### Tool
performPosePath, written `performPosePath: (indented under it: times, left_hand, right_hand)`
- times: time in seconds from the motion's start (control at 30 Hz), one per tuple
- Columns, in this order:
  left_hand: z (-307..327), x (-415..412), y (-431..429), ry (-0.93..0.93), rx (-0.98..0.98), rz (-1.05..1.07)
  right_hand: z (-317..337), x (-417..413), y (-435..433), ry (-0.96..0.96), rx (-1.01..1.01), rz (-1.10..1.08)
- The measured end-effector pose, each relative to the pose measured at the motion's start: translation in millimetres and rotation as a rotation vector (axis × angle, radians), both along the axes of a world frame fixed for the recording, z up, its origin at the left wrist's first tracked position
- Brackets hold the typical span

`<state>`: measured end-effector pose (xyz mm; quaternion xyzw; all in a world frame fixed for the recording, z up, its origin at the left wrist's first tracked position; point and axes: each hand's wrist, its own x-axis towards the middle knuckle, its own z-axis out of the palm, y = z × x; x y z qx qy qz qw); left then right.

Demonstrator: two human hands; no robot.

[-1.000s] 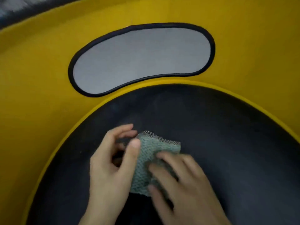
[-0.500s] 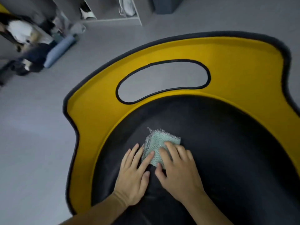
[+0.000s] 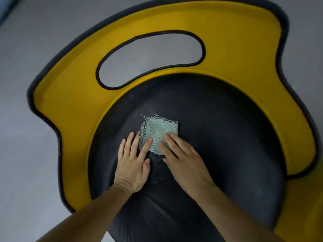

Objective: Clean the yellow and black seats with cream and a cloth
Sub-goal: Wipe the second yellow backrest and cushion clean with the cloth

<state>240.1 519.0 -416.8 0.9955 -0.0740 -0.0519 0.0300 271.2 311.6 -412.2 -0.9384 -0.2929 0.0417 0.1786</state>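
Nearest, both hands lie flat, fingers straight: the left hand (image 3: 132, 165) touches the left edge of the cloth (image 3: 160, 132), the right hand (image 3: 185, 161) presses its near side. Folded almost square, it lies mid black seat (image 3: 218, 137), frayed corner toward the yellow backrest (image 3: 236, 41).

A plain grey floor (image 3: 24, 55) fills the background. It shows along the whole left side, across the top and down the upper right edge. Its surface looks smooth, matte and uniform in tone, a little darker toward the top. The light is soft, dim and even. In the top left corner sits a pale bluish strip (image 3: 5, 9), too blurred to identify.
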Motion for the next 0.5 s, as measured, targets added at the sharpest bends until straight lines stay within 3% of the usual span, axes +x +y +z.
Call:
performPosePath:
  times: [0.3, 0.4, 0.5]
  left_hand:
    - [21, 1, 4, 0.096, -0.042, -0.001]
    - [40, 3, 5, 0.143, -0.148, 0.011]
    - [58, 3, -3, 0.055, -0.273, -0.027]
  right_hand:
    - [12, 3, 12, 0.0, 0.042, -0.094]
    - [30, -2, 11, 0.048, 0.02, -0.125]
    - [43, -26, -5, 0.09, -0.006, -0.076]
